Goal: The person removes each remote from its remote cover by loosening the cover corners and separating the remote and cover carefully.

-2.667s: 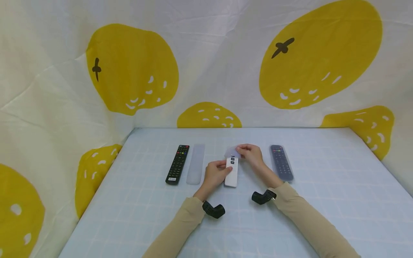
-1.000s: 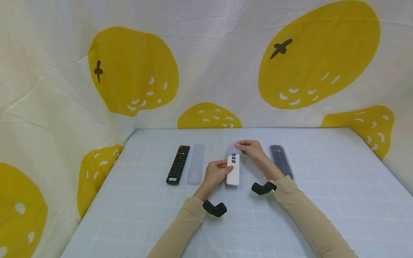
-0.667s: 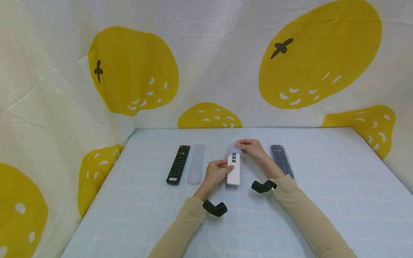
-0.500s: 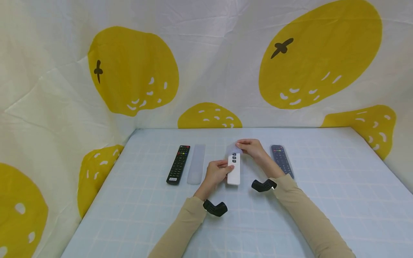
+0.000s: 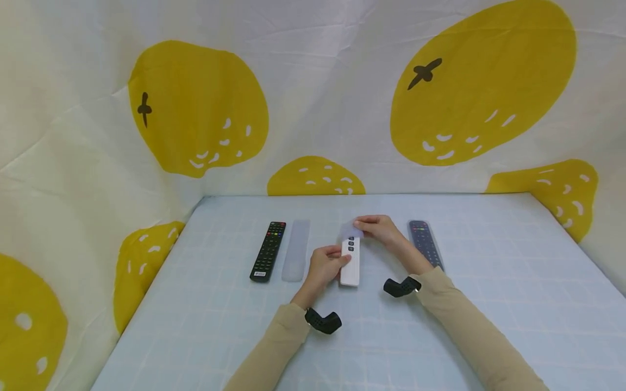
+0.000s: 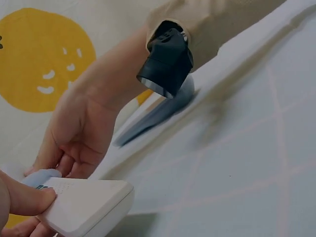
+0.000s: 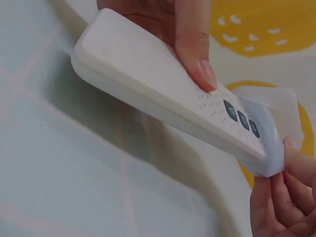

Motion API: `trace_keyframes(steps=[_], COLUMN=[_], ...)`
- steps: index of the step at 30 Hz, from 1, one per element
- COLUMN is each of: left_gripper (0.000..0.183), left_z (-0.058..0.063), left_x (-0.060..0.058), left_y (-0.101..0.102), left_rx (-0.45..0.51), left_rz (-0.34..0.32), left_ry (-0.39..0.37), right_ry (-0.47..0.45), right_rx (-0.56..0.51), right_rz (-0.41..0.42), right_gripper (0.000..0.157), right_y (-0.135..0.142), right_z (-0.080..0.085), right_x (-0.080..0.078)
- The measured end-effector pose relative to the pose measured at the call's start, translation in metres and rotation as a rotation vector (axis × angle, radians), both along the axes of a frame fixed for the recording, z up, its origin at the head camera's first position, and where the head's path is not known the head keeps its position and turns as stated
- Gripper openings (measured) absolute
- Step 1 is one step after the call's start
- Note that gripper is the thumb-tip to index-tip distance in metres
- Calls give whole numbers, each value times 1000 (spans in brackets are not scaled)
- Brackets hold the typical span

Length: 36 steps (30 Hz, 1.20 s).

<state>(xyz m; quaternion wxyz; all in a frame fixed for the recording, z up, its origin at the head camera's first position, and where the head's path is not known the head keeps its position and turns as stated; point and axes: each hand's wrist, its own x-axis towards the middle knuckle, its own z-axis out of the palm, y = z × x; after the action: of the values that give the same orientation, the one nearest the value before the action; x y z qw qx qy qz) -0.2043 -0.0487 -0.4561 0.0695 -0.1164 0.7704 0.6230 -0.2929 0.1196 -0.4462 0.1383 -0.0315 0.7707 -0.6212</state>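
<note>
My left hand [image 5: 324, 265] grips a white remote control [image 5: 350, 273] near its middle, thumb on top. Dark buttons [image 7: 243, 120] show near the remote's far end in the right wrist view. A translucent soft sleeve [image 5: 349, 231] covers that far end, and the rest of the remote is bare. The fingers and thumb of my right hand [image 5: 383, 229] pinch the sleeve's right edge. The remote's near end sits just over the cloth, casting a shadow in the right wrist view.
To the left lie a black remote control [image 5: 268, 252] and a flat translucent sleeve [image 5: 296, 251]. A dark remote in a translucent sleeve [image 5: 425, 241] lies on the right, partly behind my right forearm. A checked pale blue cloth [image 5: 235, 336] covers the table, with a fruit-print curtain [image 5: 313, 98] behind.
Over the last half second both hands, the white remote and its sleeve have come slightly toward me and left. Earlier they had risen a little away from me. Both holds stay the same.
</note>
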Motion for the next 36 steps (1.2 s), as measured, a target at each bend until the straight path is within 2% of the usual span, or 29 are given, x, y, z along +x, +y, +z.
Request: trace_keyframes(steps=[4,8,13,19,23,30,36], left_gripper=[35,35,35,35,35,35,36], left_z=[-2,1,5,6,7,10,10], left_x=[-2,-6,-6,-8,-7,-8,-9], left_y=[3,3,6,11,13,9,6], left_rx=[0,-9,-5,-30,-43,-48,-42], left_rz=[36,54,36,28,22,-24,-65], left_ry=[60,68,46,83,100,137,118], right_ry=[-47,-82,-64,-41,-33,-9,-22], right_rx=[-23,-68,-123,-133,-105,-70,-65], right_rz=[27,24,-80,-199,-195,-142,-101], right_gripper=[46,48,44,38,36,38,41], right_y=[0,-3,-8,-11,-9,-5,-2], right_z=[1,3,3,5,8,11,12], right_x=[8,14,13,12,10,5,2])
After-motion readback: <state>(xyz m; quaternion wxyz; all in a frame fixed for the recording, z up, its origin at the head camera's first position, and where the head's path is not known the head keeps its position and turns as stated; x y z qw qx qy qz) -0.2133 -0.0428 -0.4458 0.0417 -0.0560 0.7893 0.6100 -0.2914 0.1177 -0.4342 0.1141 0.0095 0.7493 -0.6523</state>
